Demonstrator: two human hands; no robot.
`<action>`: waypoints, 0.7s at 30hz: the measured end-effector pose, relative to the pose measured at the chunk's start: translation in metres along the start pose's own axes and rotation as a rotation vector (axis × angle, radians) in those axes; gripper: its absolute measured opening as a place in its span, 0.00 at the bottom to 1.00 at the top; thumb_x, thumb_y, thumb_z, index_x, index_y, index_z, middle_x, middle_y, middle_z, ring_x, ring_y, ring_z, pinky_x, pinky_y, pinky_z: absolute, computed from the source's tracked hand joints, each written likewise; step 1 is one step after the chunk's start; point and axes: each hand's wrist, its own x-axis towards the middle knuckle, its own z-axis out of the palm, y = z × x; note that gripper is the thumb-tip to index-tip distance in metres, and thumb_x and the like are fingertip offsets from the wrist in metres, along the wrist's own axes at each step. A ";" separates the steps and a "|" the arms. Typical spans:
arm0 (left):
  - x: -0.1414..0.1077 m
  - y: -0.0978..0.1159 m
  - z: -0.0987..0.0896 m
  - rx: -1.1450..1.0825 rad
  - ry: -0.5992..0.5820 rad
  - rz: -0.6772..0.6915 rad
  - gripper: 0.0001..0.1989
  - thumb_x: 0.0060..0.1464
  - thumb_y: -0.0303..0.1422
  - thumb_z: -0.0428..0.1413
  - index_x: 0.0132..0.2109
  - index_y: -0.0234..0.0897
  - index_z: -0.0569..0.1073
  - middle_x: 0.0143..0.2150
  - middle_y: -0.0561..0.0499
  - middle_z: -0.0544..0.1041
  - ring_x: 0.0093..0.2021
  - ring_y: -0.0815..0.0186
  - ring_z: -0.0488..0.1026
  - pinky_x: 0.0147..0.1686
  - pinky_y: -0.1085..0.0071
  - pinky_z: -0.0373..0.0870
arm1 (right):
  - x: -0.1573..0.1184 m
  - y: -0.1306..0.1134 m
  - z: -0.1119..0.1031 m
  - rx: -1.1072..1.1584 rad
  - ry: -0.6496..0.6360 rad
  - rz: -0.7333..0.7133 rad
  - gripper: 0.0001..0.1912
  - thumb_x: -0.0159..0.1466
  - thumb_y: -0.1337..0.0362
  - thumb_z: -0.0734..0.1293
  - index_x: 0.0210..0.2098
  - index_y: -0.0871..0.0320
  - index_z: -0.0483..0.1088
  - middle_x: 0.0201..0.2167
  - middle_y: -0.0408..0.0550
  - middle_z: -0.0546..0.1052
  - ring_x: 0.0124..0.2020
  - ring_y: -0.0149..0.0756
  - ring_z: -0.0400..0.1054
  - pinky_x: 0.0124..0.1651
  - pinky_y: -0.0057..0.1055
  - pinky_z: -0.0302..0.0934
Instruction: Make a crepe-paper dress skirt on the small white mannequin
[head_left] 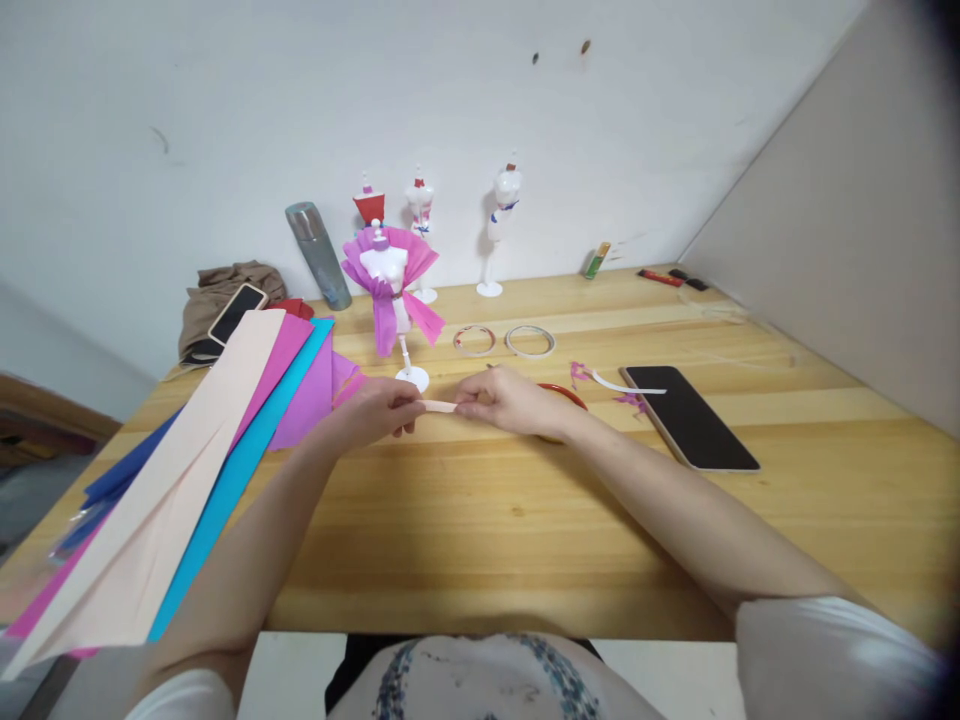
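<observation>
Between my two hands stretches a short pale peach strip (438, 407), which looks like paper. My left hand (379, 408) pinches its left end, and my right hand (496, 400) pinches the right end, low over the table. Just behind my left hand stands a small white mannequin (385, 264) dressed in purple and pink crepe paper with a band at its waist. Partly hidden behind my right wrist lies a reddish-brown ring (566, 393), perhaps a tape roll. Farther back, two thin tape rolls (474, 341) lie flat side by side.
Crepe paper sheets (199, 470) in peach, pink and blue cover the left side. A dark-screened tablet or phone (691, 418) lies right, touching a white strip (626, 386). Three more mannequins (507, 190), a bottle (319, 255) and a green tube (597, 261) stand along the wall.
</observation>
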 end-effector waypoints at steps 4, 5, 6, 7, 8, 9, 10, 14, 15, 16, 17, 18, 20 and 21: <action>0.003 -0.007 0.002 -0.173 0.081 -0.018 0.14 0.55 0.36 0.54 0.24 0.36 0.71 0.21 0.54 0.73 0.22 0.72 0.68 0.25 0.77 0.62 | 0.000 0.002 -0.001 0.088 0.022 0.039 0.10 0.62 0.63 0.66 0.31 0.62 0.76 0.24 0.42 0.72 0.25 0.28 0.60 0.32 0.28 0.50; 0.004 -0.010 0.004 -0.222 0.093 -0.026 0.13 0.54 0.36 0.55 0.24 0.36 0.72 0.21 0.54 0.73 0.22 0.73 0.68 0.24 0.77 0.62 | 0.000 0.003 -0.001 0.110 0.028 0.035 0.10 0.62 0.62 0.66 0.31 0.62 0.76 0.23 0.42 0.72 0.25 0.28 0.60 0.32 0.28 0.50; 0.005 -0.013 0.006 -0.276 0.101 -0.032 0.13 0.54 0.36 0.56 0.24 0.36 0.72 0.21 0.54 0.73 0.21 0.73 0.68 0.24 0.77 0.63 | 0.000 0.004 -0.001 0.136 0.037 0.032 0.10 0.62 0.61 0.65 0.30 0.61 0.75 0.23 0.42 0.72 0.25 0.28 0.59 0.31 0.28 0.50; 0.006 -0.016 0.008 -0.338 0.106 -0.036 0.12 0.53 0.37 0.57 0.24 0.36 0.73 0.21 0.54 0.74 0.21 0.73 0.68 0.24 0.77 0.63 | 0.000 0.005 -0.001 0.166 0.056 0.031 0.11 0.62 0.61 0.65 0.30 0.61 0.75 0.23 0.42 0.71 0.25 0.28 0.59 0.31 0.29 0.50; 0.008 -0.019 0.012 -0.402 0.101 -0.036 0.12 0.52 0.38 0.58 0.25 0.36 0.73 0.21 0.53 0.75 0.20 0.73 0.68 0.23 0.77 0.63 | 0.001 0.006 0.001 0.199 0.083 0.031 0.11 0.61 0.60 0.65 0.29 0.61 0.75 0.23 0.42 0.71 0.25 0.29 0.59 0.31 0.29 0.50; 0.009 -0.021 0.016 -0.472 0.094 -0.031 0.12 0.50 0.39 0.60 0.26 0.36 0.73 0.22 0.52 0.75 0.20 0.73 0.68 0.22 0.77 0.63 | 0.001 0.006 0.002 0.239 0.115 0.031 0.12 0.61 0.59 0.65 0.29 0.61 0.74 0.23 0.42 0.72 0.25 0.29 0.60 0.31 0.29 0.51; 0.010 -0.023 0.022 -0.548 0.083 -0.025 0.12 0.49 0.40 0.62 0.27 0.35 0.74 0.22 0.52 0.76 0.19 0.73 0.68 0.22 0.76 0.62 | 0.002 0.007 0.005 0.287 0.150 0.033 0.12 0.60 0.58 0.66 0.28 0.60 0.74 0.23 0.43 0.72 0.26 0.30 0.61 0.32 0.29 0.52; 0.014 -0.022 0.051 -0.767 0.117 0.021 0.17 0.48 0.45 0.64 0.27 0.34 0.75 0.22 0.51 0.74 0.19 0.74 0.66 0.20 0.77 0.56 | 0.006 0.004 0.021 0.597 0.202 0.068 0.15 0.57 0.52 0.69 0.26 0.58 0.72 0.24 0.44 0.76 0.27 0.32 0.67 0.34 0.31 0.58; 0.014 -0.020 0.058 -0.816 0.149 0.032 0.18 0.48 0.45 0.64 0.27 0.33 0.75 0.22 0.52 0.73 0.19 0.75 0.65 0.19 0.77 0.55 | 0.006 0.003 0.025 0.681 0.191 0.076 0.16 0.56 0.51 0.70 0.26 0.58 0.71 0.24 0.45 0.77 0.28 0.33 0.69 0.35 0.31 0.60; 0.015 -0.019 0.064 -0.873 0.212 0.047 0.18 0.48 0.46 0.65 0.28 0.33 0.76 0.22 0.53 0.72 0.19 0.76 0.64 0.19 0.77 0.54 | 0.006 0.001 0.029 0.754 0.182 0.079 0.17 0.55 0.49 0.71 0.25 0.58 0.71 0.25 0.46 0.78 0.30 0.34 0.70 0.37 0.32 0.62; 0.015 -0.017 0.069 -0.916 0.249 0.057 0.18 0.48 0.46 0.65 0.30 0.33 0.77 0.20 0.55 0.69 0.18 0.77 0.61 0.19 0.76 0.53 | 0.006 0.000 0.033 0.810 0.181 0.086 0.18 0.55 0.49 0.72 0.24 0.58 0.71 0.25 0.46 0.78 0.31 0.35 0.71 0.37 0.32 0.63; 0.015 -0.016 0.072 -0.956 0.278 0.063 0.19 0.47 0.47 0.66 0.31 0.33 0.78 0.18 0.56 0.67 0.18 0.77 0.59 0.20 0.76 0.51 | 0.006 -0.001 0.036 0.847 0.185 0.102 0.18 0.54 0.49 0.73 0.24 0.58 0.71 0.24 0.45 0.78 0.30 0.34 0.71 0.37 0.31 0.63; 0.014 -0.014 0.074 -1.030 0.338 0.055 0.19 0.46 0.47 0.67 0.35 0.33 0.80 0.16 0.59 0.63 0.17 0.77 0.56 0.20 0.76 0.50 | 0.007 -0.003 0.040 0.884 0.199 0.163 0.18 0.52 0.50 0.75 0.24 0.58 0.73 0.22 0.43 0.77 0.26 0.31 0.69 0.32 0.29 0.60; 0.014 -0.014 0.073 -1.059 0.359 0.043 0.20 0.44 0.46 0.68 0.37 0.34 0.80 0.16 0.60 0.62 0.18 0.77 0.55 0.20 0.76 0.49 | 0.007 -0.003 0.042 0.896 0.201 0.202 0.18 0.51 0.50 0.75 0.25 0.58 0.73 0.22 0.43 0.77 0.23 0.29 0.66 0.29 0.28 0.57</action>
